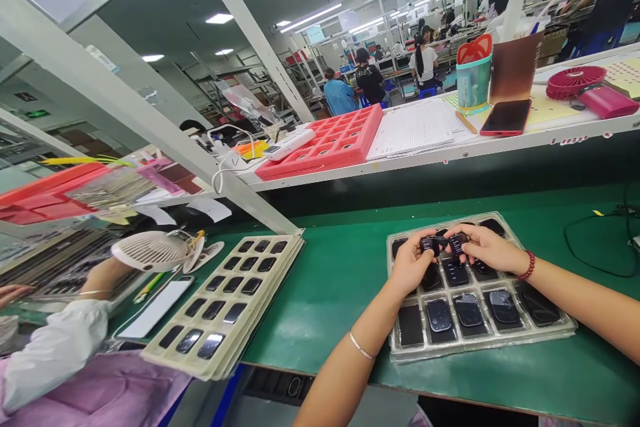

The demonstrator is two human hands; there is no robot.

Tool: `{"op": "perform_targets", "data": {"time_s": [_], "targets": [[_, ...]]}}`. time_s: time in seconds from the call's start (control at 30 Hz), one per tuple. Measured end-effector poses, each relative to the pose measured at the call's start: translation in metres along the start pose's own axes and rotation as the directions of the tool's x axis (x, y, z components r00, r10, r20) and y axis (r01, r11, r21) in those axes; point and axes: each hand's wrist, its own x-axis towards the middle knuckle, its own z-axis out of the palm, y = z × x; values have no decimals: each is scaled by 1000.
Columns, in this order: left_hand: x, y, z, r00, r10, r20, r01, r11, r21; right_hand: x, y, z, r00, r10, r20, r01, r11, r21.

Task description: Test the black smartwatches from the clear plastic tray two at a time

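My left hand (411, 260), a bracelet on its wrist, pinches a small dark smartwatch body (429, 245) whose screen shows lit text. Close beside it, my right hand (493, 250) grips a second smartwatch body (457, 243), also lit, between thumb and fingers. Both hands are above a clear plastic tray (500, 341) with compartments. Several black watch bodies lie in it, such as one in the front row (469, 310); another lit one (455, 272) sits just below my right hand. My hands cover part of the back rows.
At the left stands a stack of cream trays (227, 330) with dark watch bodies. Beyond it a co-worker's arm (100, 280) is near a white fan (150, 251). The shelf above bears red foam (345, 123), papers (415, 128), a phone (506, 117) and a cup (473, 83). A cable (575, 257) lies right.
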Motion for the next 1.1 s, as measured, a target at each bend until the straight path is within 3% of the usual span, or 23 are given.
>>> {"op": "perform_targets", "data": {"time_s": [1.1], "targets": [[-1, 2, 0, 1000, 3, -25, -1, 999, 50, 0, -2, 1, 998, -56, -17, 56, 998, -5]]}}
